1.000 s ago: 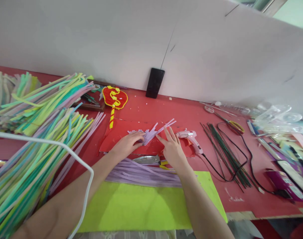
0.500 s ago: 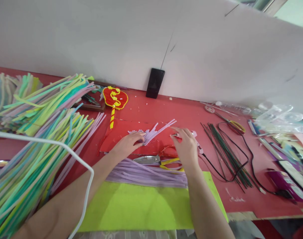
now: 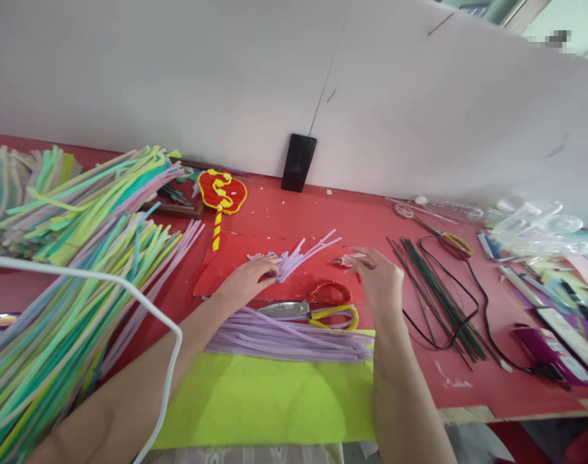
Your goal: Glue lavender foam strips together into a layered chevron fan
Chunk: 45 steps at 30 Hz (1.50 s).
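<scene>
My left hand [image 3: 256, 276] is closed on a small bunch of lilac pipe cleaners [image 3: 298, 259], whose loose ends fan out to the right. To the right, my right hand [image 3: 377, 276] has its fingers closed on a small pinkish-white glue gun [image 3: 351, 259]; the metal nozzle points left, and most of the body is hidden by the hand. Just below the bunch lie scissors [image 3: 284, 309] with red and yellow handles. Long lilac pipe cleaners [image 3: 274, 335] lie nearer me, beside a lime-green sheet [image 3: 269, 399].
Multicoloured pipe cleaners [image 3: 81, 296] pile up at left, crossed by a white cable [image 3: 124, 281]. A red-and-yellow fan-shaped piece [image 3: 231, 193] and a phone [image 3: 298, 162] stand farther back. At right are dark green stems [image 3: 429, 290], a black cord [image 3: 487, 316] and more scissors [image 3: 443, 238].
My right hand has closed on the glue gun and turned, bringing it slightly right, away from the scissors. My left hand stays on the lilac bunch.
</scene>
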Motion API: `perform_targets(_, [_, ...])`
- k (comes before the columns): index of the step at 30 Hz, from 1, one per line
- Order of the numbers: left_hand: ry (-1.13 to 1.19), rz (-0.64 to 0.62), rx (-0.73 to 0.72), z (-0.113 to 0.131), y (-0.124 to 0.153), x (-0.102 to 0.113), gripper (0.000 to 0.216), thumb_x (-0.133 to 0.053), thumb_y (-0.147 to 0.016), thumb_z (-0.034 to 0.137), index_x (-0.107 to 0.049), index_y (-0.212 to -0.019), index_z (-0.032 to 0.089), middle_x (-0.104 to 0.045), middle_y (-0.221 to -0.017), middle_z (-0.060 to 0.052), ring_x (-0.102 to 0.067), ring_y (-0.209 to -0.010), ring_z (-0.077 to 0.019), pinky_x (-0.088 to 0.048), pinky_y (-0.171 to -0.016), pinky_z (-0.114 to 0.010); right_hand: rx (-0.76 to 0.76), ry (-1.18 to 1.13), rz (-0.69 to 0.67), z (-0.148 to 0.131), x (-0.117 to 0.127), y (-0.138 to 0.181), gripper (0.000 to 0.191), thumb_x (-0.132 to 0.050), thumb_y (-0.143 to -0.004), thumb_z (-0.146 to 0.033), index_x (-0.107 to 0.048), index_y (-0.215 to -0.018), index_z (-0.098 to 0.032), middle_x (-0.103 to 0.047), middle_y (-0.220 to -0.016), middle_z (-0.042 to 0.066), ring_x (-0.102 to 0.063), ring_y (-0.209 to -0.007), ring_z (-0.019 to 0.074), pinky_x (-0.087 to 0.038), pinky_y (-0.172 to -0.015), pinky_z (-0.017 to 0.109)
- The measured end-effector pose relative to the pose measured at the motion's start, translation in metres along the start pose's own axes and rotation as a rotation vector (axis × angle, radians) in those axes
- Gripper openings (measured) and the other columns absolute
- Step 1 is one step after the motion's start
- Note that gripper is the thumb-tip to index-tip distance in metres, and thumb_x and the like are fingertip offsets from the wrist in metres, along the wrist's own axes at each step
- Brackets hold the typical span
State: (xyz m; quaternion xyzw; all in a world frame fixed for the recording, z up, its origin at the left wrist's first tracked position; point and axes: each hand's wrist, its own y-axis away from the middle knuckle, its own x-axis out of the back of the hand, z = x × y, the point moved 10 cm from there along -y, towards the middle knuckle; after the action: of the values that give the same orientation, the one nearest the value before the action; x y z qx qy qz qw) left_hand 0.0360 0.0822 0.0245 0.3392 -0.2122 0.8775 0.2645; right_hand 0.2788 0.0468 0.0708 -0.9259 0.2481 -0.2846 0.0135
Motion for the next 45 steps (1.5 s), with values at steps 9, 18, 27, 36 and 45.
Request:
perform_targets(9, [-0.009,-0.005,0.007,-0.002,0.000,-0.002,0.005,-0.055,-0.083,0.022,-0.057,-0.087,0.021,-0.058,-0.126,-0.005,-0.046,-0.125,-0.0177,-0.031,-0.109,-0.040,0.100,0.203,0.123,-0.017,0.018,0.000,0.029,-0.056,-0.075,-0.042,-0.070,-0.088,-0.020,-0.065,-0.064,0.001,-0.059,-0.061,0.0150,-0.045,-0.064,0.026])
perform_targets(18, [-0.008,-0.007,0.006,0.002,0.001,0.001,0.006,-0.054,-0.083,0.023,-0.058,-0.087,0.021,-0.058,-0.126,-0.005,-0.046,-0.124,-0.0184,-0.033,-0.108,-0.040,0.073,0.289,-0.103,-0.008,-0.010,0.000,0.046,-0.046,-0.080,-0.058,-0.063,-0.059,-0.021,-0.060,-0.047,0.001,-0.058,-0.052,0.0160,-0.044,-0.063,0.028])
perform_targets(27, [-0.015,-0.003,-0.002,0.001,0.000,0.001,0.006,-0.054,-0.083,0.023,-0.058,-0.088,0.022,-0.058,-0.126,-0.004,-0.047,-0.124,-0.0179,-0.033,-0.107,-0.040,-0.021,0.531,0.240,0.001,0.039,-0.002,0.028,-0.049,-0.078,-0.044,-0.060,-0.086,-0.019,-0.064,-0.072,0.005,-0.060,-0.070,0.0212,-0.040,-0.064,0.030])
perform_targets(36, [-0.024,0.022,-0.042,0.005,0.001,0.003,0.007,-0.054,-0.084,0.025,-0.058,-0.087,0.021,-0.058,-0.125,-0.005,-0.048,-0.123,-0.0189,-0.035,-0.106,-0.041,-0.198,0.843,0.028,0.060,0.021,-0.006,0.055,-0.056,-0.074,-0.041,-0.049,-0.116,-0.005,-0.056,-0.110,0.025,-0.055,-0.105,0.0339,-0.044,-0.082,0.041])
perform_targets(45, [-0.086,0.018,0.084,-0.004,0.003,0.003,0.029,-0.060,-0.081,0.024,-0.054,-0.110,0.020,-0.055,-0.129,-0.008,-0.046,-0.125,-0.0229,-0.036,-0.106,-0.042,-0.130,0.809,0.008,0.073,0.019,-0.018,0.040,-0.050,-0.079,-0.039,-0.057,-0.104,-0.009,-0.061,-0.102,0.022,-0.059,-0.099,0.0313,-0.045,-0.079,0.040])
